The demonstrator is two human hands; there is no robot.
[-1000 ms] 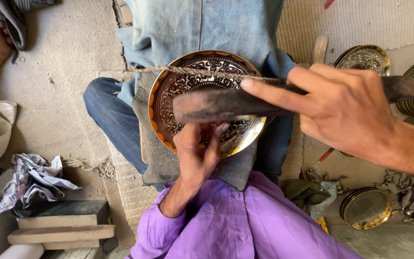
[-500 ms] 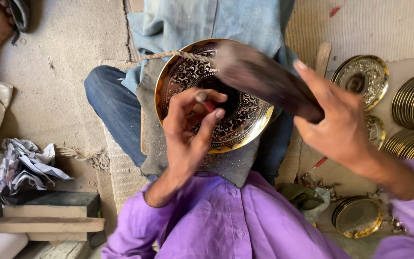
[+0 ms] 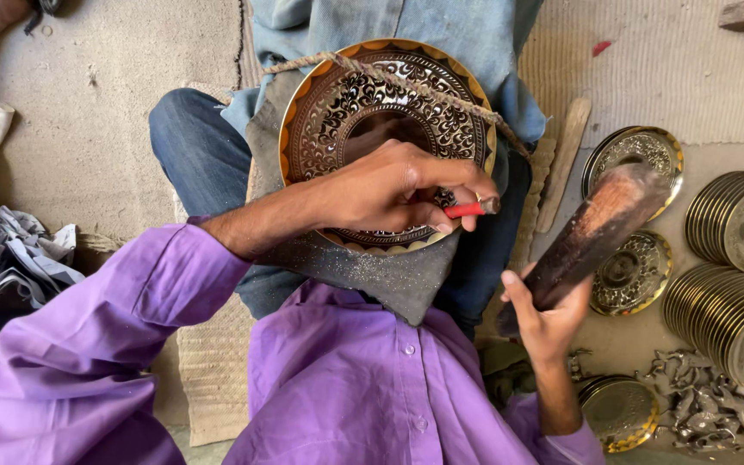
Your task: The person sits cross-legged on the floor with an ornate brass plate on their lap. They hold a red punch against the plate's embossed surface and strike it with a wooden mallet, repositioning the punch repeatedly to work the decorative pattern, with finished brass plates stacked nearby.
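The round engraved brass plate [image 3: 387, 142] with dark scrolling ornament rests propped on the person's lap over a grey cloth, a twisted rope [image 3: 406, 86] crossing its far rim. The left hand [image 3: 389, 189] is closed around a small red-handled chisel [image 3: 468, 208], tip at the plate's near right edge. The right hand [image 3: 548, 323] grips a dark wooden mallet [image 3: 592, 232], raised to the right. Good work here likely needs a steady chisel angle and light, squarely landed taps.

the engraved plate [image 3: 387, 142] rests on the lap, with stacked plates [image 3: 734, 284] to its right.
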